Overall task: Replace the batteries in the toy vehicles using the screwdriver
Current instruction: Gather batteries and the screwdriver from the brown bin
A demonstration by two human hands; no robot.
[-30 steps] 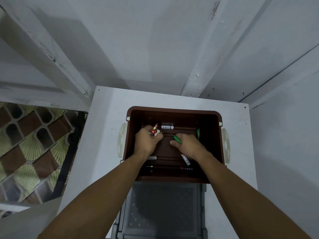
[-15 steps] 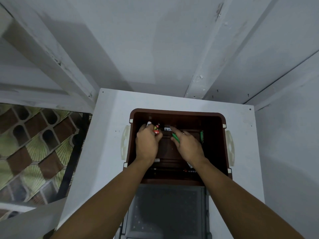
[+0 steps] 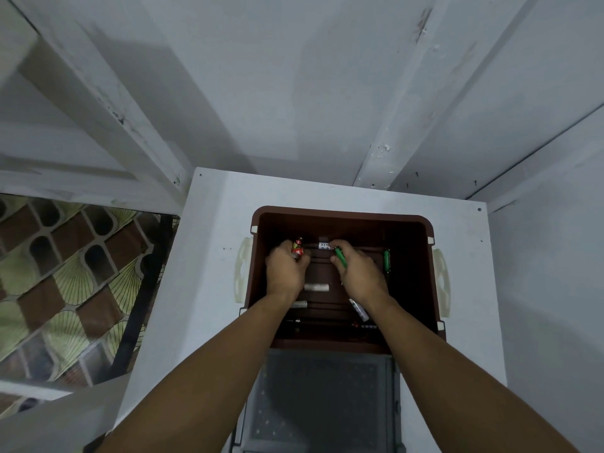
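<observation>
Room: pale painted walls (image 3: 294,93) with timber battens close round a white surface (image 3: 209,289); patterned flooring (image 3: 65,273) shows at 9 o'clock.
Head view, bin: a brown bin (image 3: 340,213) sits mid-surface, with a grey crate (image 3: 323,403) just beside its 6 o'clock side.
Change: over the last second both hands have slid from mid-bin toward the 12 o'clock wall. The right fingertips, apart from the white battery (image 3: 325,246) before, now reach it. A grey battery (image 3: 316,287) shows between the wrists where none showed a second ago.
Meaning: this looks like gathering cells. No toy vehicle is in view, so the swap itself seems not yet begun. A thin dark rod (image 3: 327,322) at 6 o'clock on the bin floor may be the screwdriver, but it is too dim to tell.
Left hand (image 3: 286,273): palm down at 10 o'clock in the bin, fingers curled round a red battery (image 3: 297,245) whose end pokes toward 12 o'clock.
Right hand (image 3: 359,276): palm down at 1 o'clock, fingers pinching a green battery (image 3: 340,256). Whether the tips touch the white battery or are just beside it, I cannot tell.
Loose: a second green cell (image 3: 387,259) lies by the 3 o'clock wall, and a white-labelled cell (image 3: 359,310) lies near the right wrist at 5 o'clock.
</observation>
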